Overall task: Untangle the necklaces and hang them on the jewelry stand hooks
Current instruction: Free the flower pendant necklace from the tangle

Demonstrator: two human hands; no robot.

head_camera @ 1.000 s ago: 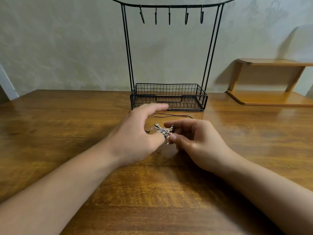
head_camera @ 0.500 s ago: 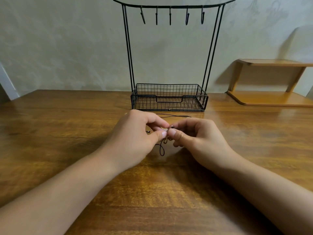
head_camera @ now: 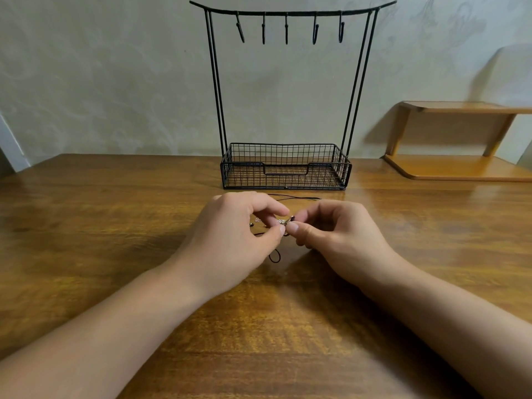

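Head view looks down on my two hands, met near the middle of the tabletop (head_camera: 86, 226). My left hand (head_camera: 230, 243) has thumb and forefinger curled in, pinching the tangled necklaces (head_camera: 282, 222) at their silvery knot. A loop of black cord (head_camera: 274, 256) hangs below onto the wood, and another strand (head_camera: 296, 196) lies just behind my fingers. My right hand (head_camera: 339, 234) pinches the same knot from the other side, thumb tips nearly touching. Toward the far edge stands the jewelry stand (head_camera: 285, 168), its five hooks (head_camera: 286, 28) bare. At the far right corner sits a small wooden shelf (head_camera: 460, 165).
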